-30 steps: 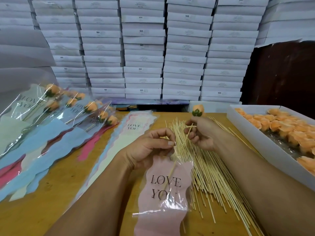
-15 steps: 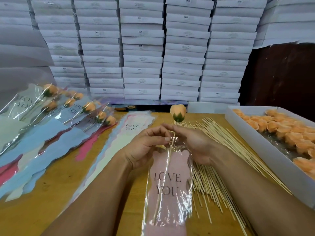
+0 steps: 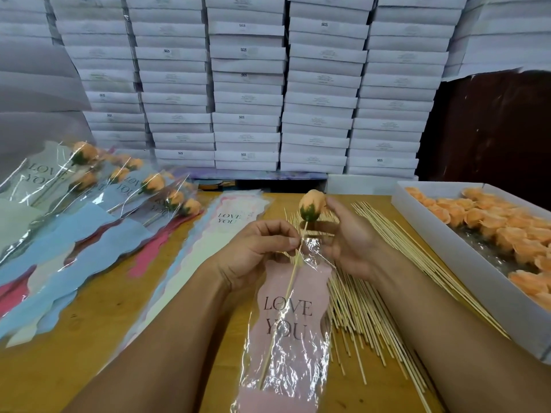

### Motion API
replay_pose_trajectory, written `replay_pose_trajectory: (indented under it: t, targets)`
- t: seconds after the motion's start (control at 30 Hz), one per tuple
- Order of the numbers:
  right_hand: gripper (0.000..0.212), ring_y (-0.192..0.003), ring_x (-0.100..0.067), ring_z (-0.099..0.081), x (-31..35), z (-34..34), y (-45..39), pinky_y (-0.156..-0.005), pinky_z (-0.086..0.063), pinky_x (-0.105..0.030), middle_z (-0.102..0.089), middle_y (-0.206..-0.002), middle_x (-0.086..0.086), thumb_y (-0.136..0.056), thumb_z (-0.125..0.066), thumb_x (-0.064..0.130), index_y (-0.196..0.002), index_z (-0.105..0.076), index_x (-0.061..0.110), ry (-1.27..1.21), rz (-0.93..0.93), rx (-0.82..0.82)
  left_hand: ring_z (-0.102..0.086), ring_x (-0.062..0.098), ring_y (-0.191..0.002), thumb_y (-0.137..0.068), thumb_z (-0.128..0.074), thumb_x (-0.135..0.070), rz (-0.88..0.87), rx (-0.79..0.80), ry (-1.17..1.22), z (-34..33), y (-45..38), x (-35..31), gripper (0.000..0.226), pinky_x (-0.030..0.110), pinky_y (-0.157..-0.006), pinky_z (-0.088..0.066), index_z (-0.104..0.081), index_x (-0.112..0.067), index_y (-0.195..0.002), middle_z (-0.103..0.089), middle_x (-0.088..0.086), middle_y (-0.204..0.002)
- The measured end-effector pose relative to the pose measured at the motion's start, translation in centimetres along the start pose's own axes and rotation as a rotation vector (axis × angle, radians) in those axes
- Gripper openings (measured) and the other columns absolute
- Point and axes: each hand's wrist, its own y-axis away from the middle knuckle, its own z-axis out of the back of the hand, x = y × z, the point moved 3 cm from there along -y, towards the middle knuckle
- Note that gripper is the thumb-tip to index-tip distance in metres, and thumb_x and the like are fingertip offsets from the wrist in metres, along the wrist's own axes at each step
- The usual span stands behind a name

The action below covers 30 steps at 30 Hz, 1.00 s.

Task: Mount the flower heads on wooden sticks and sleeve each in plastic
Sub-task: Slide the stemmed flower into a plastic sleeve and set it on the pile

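An orange flower head (image 3: 313, 205) with a green base sits on a wooden stick (image 3: 286, 296). The stick runs down inside a clear plastic sleeve (image 3: 292, 347) with a pink "LOVE YOU" card. My left hand (image 3: 256, 254) pinches the sleeve's top edge where the stick enters. My right hand (image 3: 351, 245) holds the flower head between a fingertip and thumb, just above the sleeve's mouth. The sleeve's lower end lies on the table.
Loose wooden sticks (image 3: 366, 308) are spread under my right forearm. A white box (image 3: 465, 263) of orange flower heads (image 3: 492, 228) stands at the right. Finished sleeved flowers (image 3: 89, 189) lie at the left, empty sleeves (image 3: 214, 234) in the middle. Stacked white boxes (image 3: 247, 99) wall the back.
My right hand brought the flower on its stick from the stick pile to the sleeve. The stick has slid down into the sleeve, and my right hand shifted from the stick to the flower head.
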Motion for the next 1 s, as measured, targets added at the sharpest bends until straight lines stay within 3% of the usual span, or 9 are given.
replay_pose_trajectory:
  t: [0.13, 0.27, 0.53, 0.7, 0.8, 0.87, 1.0]
  targets:
    - [0.021, -0.066, -0.022, -0.070, 0.61, 0.15, 0.25, -0.059, -0.058, -0.033, -0.074, -0.094, -0.012, -0.103, -0.055, 0.015, -0.121, -0.065, 0.013, -0.049, 0.085, 0.040, -0.057, 0.012, -0.069, -0.077, -0.070, -0.007, 0.005, 0.014, -0.047, -0.22, 0.06, 0.00, 0.010, 0.022, -0.064, -0.045, -0.073, -0.017, -0.074, -0.063, 0.007, -0.078]
    - [0.019, -0.073, -0.021, -0.071, 0.35, 0.07, 0.55, -0.056, -0.058, -0.030, -0.075, -0.089, -0.009, -0.098, -0.061, 0.009, -0.115, -0.068, 0.011, 0.002, 0.053, 0.086, -0.061, 0.010, -0.064, -0.078, -0.068, -0.005, -0.001, 0.019, -0.023, -0.08, 0.09, -0.09, 0.012, 0.020, -0.061, -0.051, -0.073, -0.016, -0.076, -0.065, 0.002, -0.074]
    - [0.020, -0.074, -0.021, -0.065, 0.24, 0.31, 0.53, -0.060, -0.053, -0.033, -0.071, -0.094, -0.011, -0.097, -0.064, 0.014, -0.117, -0.068, 0.012, 0.128, 0.011, 0.083, -0.060, 0.019, -0.069, -0.074, -0.069, -0.004, -0.018, -0.066, -0.002, -0.04, -0.05, 0.05, 0.006, 0.027, -0.067, -0.052, -0.069, -0.008, -0.078, -0.064, 0.010, -0.077]
    - [0.018, -0.063, -0.015, -0.062, 0.16, 0.22, 0.61, -0.048, -0.048, -0.026, -0.070, -0.080, -0.003, -0.097, -0.063, 0.017, -0.114, -0.068, 0.017, 0.217, 0.026, 0.087, -0.059, 0.024, -0.081, -0.074, -0.067, -0.003, -0.055, -0.157, 0.050, 0.23, -0.26, 0.02, 0.007, 0.035, -0.079, -0.050, -0.066, -0.003, -0.081, -0.062, 0.016, -0.088]
    - [0.013, -0.058, -0.010, -0.062, 0.12, 0.18, 0.65, -0.049, -0.048, -0.026, -0.069, -0.073, 0.001, -0.097, -0.062, 0.017, -0.107, -0.071, 0.020, 0.242, 0.046, 0.091, -0.059, 0.022, -0.078, -0.079, -0.069, 0.000, -0.052, -0.202, 0.027, 0.20, -0.19, -0.12, 0.005, 0.033, -0.075, -0.050, -0.066, -0.004, -0.081, -0.063, 0.016, -0.086]
    - [0.013, -0.065, -0.013, -0.061, 0.12, 0.17, 0.68, -0.052, -0.047, -0.028, -0.069, -0.079, -0.003, -0.098, -0.062, 0.026, -0.103, -0.073, 0.020, 0.266, 0.051, 0.088, -0.059, 0.022, -0.079, -0.087, -0.063, 0.003, -0.055, -0.231, -0.013, 0.22, -0.19, -0.18, 0.010, 0.032, -0.073, -0.050, -0.067, -0.005, -0.082, -0.064, 0.015, -0.085]
    - [0.035, -0.072, -0.016, -0.063, 0.16, -0.03, 0.69, -0.062, -0.048, -0.032, -0.073, -0.085, -0.005, -0.099, -0.055, 0.052, -0.103, -0.073, 0.022, 0.331, 0.052, 0.095, -0.060, 0.023, -0.078, -0.090, -0.061, 0.000, -0.039, -0.247, -0.022, 0.21, -0.24, -0.17, 0.012, 0.033, -0.070, -0.051, -0.067, -0.006, -0.083, -0.065, 0.016, -0.087]
